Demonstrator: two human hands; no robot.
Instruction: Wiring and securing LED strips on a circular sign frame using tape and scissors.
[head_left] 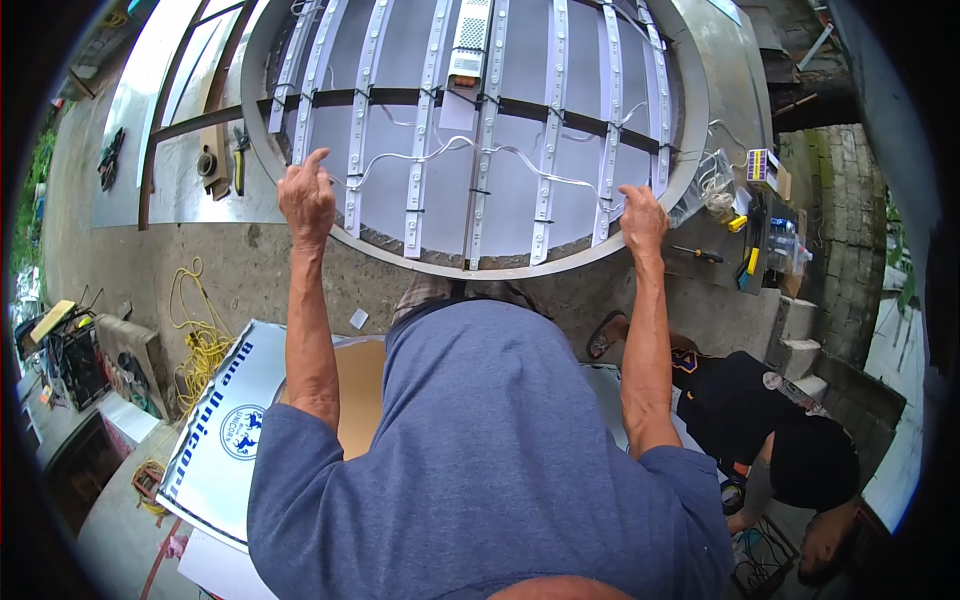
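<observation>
A large round light box lies in front of me, and its grey metal rim (500, 271) curves toward my body. Inside it, several white LED strips (415, 190) run lengthwise, tied with black cable ties to a dark crossbar (392, 96). White wire (430, 153) links the strips, and a perforated metal power supply (468, 45) sits at the top middle. My left hand (308, 200) is closed over the rim's left side, its index finger raised. On the right side, my right hand (645, 218) grips the rim too, fingers curled inward. The fingers' undersides are hidden.
Pliers (239, 160) and a tape roll (207, 162) lie at the left. A screwdriver (697, 255), a yellow-black cutter (749, 262) and a small box (762, 166) lie at the right. Yellow cord (200, 335) lies on the floor. A person in black (745, 400) bends down at lower right.
</observation>
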